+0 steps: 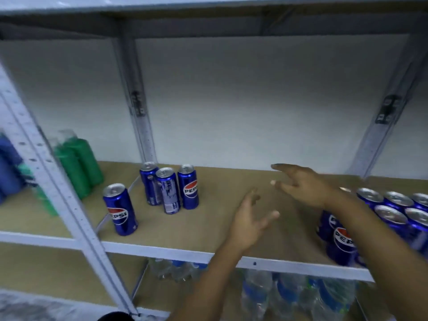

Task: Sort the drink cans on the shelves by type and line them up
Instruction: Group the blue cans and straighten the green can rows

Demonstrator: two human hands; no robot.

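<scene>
Fingers (276, 168) of both the left hand (249, 222) and right hand (303, 185) are spread, nothing held, above the shelf (220, 205) between loose Pepsi cans (170, 189) and grouped cans (393, 209).

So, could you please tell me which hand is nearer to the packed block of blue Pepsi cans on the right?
Right. The right hand hovers open just left of the packed block of blue Pepsi cans, its forearm crossing in front of them; the left hand is farther left, over bare shelf.

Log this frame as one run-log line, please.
left hand open, empty | right hand open, empty | loose Pepsi cans upright, unaligned | packed Pepsi cans right
</scene>
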